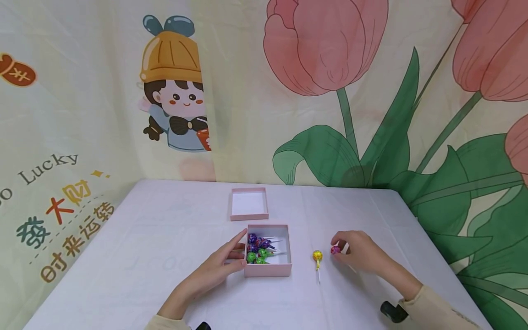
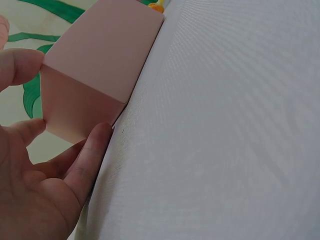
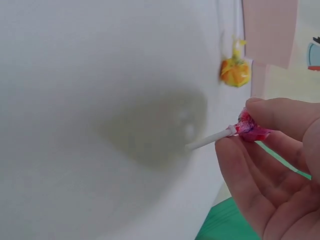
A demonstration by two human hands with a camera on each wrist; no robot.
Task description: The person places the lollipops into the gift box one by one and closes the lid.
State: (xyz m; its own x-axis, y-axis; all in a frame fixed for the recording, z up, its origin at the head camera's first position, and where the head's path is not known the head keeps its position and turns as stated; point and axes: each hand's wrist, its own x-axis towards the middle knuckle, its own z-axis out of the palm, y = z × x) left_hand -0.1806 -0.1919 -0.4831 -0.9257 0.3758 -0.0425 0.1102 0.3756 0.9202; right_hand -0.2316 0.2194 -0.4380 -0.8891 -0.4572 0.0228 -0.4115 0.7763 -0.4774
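Observation:
My right hand (image 1: 360, 250) pinches a pink-wrapped lollipop (image 3: 246, 126) by its head between thumb and fingers, its white stick jutting out over the table. A yellow lollipop (image 1: 317, 257) lies on the cloth just left of that hand, stick toward me. Fingertips of my left hand (image 1: 216, 265) touch the left side of an uncovered pink box (image 1: 268, 270), the thumb at its near left corner. Inside, purple lollipops (image 1: 255, 242) lie behind green lollipops (image 1: 257, 256), heads to the left and sticks pointing right.
Behind the box lies its pink lid (image 1: 249, 217), white inside facing up. A white cloth (image 1: 165, 229) covers the table. A printed curtain (image 1: 243, 91) with tulips and a cartoon figure hangs along the far edge.

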